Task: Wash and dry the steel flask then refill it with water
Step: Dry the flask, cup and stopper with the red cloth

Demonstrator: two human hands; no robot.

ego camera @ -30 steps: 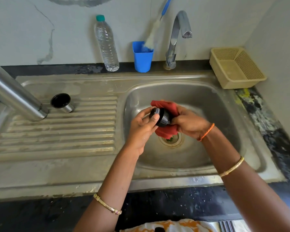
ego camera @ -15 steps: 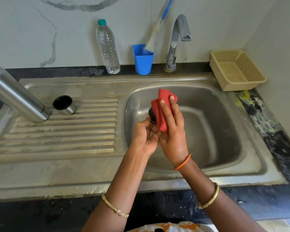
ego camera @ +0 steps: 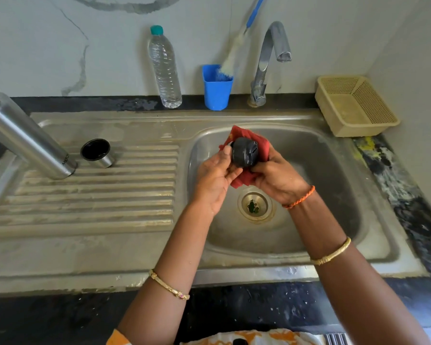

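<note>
While both my hands work over the sink basin (ego camera: pixel 334 185), my left hand (ego camera: pixel 215 178) curls its fingers and thumb round the black flask stopper (ego camera: pixel 244 155), and my right hand (ego camera: pixel 276 178) grips the red cloth (ego camera: pixel 241 179) that wraps behind and under the stopper. Stopper and cloth are held above the drain (ego camera: pixel 255 206), nearer the tap (ego camera: pixel 266 70) side of the basin.

Left of the basin, on the ribbed drainboard (ego camera: pixel 97 195), stands the steel flask (ego camera: pixel 28 140); through the wide lens its long axis leans, the base down toward the basin side and the top running up and away to the left edge of view. Small dark lettering runs along its body near the base, too small for me to read. Just beside its base, on the basin side, sits the steel cap (ego camera: pixel 97 153), open side up, dark inside.

Behind the basin, against the wall, stand a clear water bottle (ego camera: pixel 164 70) with a green lid, then a blue cup (ego camera: pixel 217 88) holding a bottle brush (ego camera: pixel 234 56), then the tap. Right of the basin's far corner rests a cream basket (ego camera: pixel 358 105) on the dark table (ego camera: pixel 396 175)
</note>
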